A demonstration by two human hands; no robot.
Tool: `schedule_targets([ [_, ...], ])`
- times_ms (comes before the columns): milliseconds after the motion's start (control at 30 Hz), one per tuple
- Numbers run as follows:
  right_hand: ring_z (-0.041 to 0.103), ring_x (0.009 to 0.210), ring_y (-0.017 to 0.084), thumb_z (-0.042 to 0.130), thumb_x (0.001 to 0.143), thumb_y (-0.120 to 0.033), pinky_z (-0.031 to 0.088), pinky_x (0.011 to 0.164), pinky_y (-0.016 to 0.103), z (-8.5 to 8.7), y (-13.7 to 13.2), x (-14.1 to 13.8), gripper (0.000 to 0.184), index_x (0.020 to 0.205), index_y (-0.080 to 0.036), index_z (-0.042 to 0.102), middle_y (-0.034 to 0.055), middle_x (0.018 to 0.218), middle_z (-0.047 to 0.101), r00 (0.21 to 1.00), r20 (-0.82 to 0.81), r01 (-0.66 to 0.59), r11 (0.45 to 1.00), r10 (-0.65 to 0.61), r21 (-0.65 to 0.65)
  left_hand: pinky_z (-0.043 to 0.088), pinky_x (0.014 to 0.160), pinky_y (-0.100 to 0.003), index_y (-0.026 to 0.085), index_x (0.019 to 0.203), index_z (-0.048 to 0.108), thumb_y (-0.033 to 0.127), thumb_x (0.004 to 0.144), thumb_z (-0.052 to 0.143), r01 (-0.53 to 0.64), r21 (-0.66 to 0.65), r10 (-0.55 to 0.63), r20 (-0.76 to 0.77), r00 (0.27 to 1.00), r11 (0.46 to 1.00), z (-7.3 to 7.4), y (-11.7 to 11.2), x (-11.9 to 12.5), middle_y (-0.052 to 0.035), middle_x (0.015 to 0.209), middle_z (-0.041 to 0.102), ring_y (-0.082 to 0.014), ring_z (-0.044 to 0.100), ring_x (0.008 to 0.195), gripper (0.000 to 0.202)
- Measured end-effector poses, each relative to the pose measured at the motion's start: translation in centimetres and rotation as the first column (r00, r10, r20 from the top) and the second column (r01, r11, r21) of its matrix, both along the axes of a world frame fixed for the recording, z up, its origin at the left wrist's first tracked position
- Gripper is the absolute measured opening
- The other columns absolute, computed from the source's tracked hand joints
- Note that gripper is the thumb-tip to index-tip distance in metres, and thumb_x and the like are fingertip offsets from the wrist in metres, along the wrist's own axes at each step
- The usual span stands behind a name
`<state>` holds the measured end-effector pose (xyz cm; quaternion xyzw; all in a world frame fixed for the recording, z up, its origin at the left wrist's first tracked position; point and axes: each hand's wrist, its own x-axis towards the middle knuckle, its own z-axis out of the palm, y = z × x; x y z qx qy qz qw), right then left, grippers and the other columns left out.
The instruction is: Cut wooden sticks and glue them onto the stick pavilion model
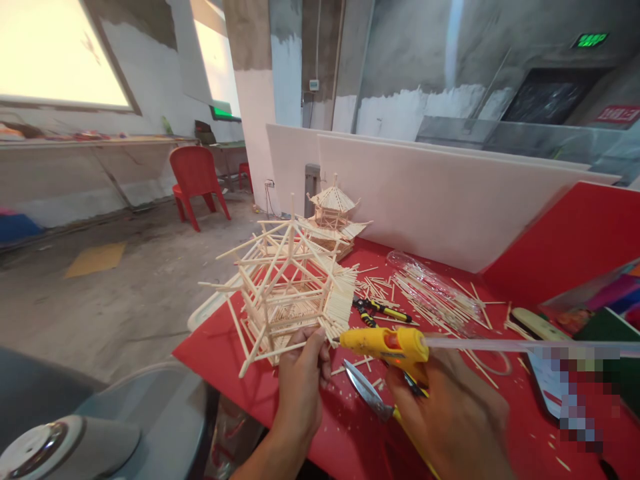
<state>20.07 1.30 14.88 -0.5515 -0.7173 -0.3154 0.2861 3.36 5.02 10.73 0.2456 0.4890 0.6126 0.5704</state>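
My right hand (445,407) is closed around a yellow hot glue gun (385,343). A long clear glue stick (525,345) runs out of its back. The gun's nozzle points left and meets the near right corner of a pavilion model (280,287) built of thin wooden sticks. At that corner my left hand (305,363) is closed on the model's lower edge, fingertips close to the nozzle. Short sticks cover the model's right-hand roof slope; its other sides are open framework. Below the gun lie scissors (367,390), their handles partly behind my right hand.
A finished-looking stick pagoda (334,213) stands behind the model on the red table (345,427). Yellow-black pliers (383,310), loose sticks (435,293) with a plastic sleeve, and a phone (547,383) lie rightward. A grey stool (150,420) carries a white cup (75,447). White boards (425,200) stand behind.
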Motion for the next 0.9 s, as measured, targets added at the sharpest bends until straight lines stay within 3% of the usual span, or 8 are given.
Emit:
schedule_targets([
  [467,0.058,0.053,0.015,0.037,0.1,-0.043,0.037,0.052,0.027,0.59,-0.26,-0.66,0.03,0.083,-0.021,0.05,-0.0005,0.063,0.058,0.999,-0.015,0.04,0.999,-0.04,-0.009,0.027,0.035,-0.017,0.017,0.057,0.054,0.043,0.073,0.068,0.071,-0.047,-0.07,0.011,0.997,0.996,0.18,-0.39,-0.48,0.005,0.046,0.048,-0.0052,0.039,0.034,0.034],
  [633,0.06,0.057,0.016,0.037,0.1,-0.042,0.037,0.052,0.028,0.57,-0.53,-0.64,0.03,0.082,-0.022,0.05,0.0001,0.066,0.058,0.998,-0.008,0.069,0.997,-0.069,-0.039,0.023,0.035,-0.017,0.016,0.054,0.055,0.046,0.071,0.069,0.154,-0.129,-0.139,0.113,0.984,0.98,0.15,-0.62,-0.72,0.004,0.046,0.048,-0.0047,0.039,0.035,0.037],
  [900,0.056,0.054,0.016,0.038,0.099,-0.041,0.035,0.052,0.027,0.67,-0.59,-0.94,0.029,0.082,-0.022,0.05,-0.0013,0.062,0.055,0.998,0.009,0.064,0.997,-0.064,-0.034,0.02,0.034,-0.016,0.016,0.055,0.057,0.034,0.058,0.076,0.203,-0.159,-0.175,0.172,0.969,0.966,0.76,-0.94,-0.89,0.0042,0.046,0.051,-0.0037,0.037,0.034,0.027],
])
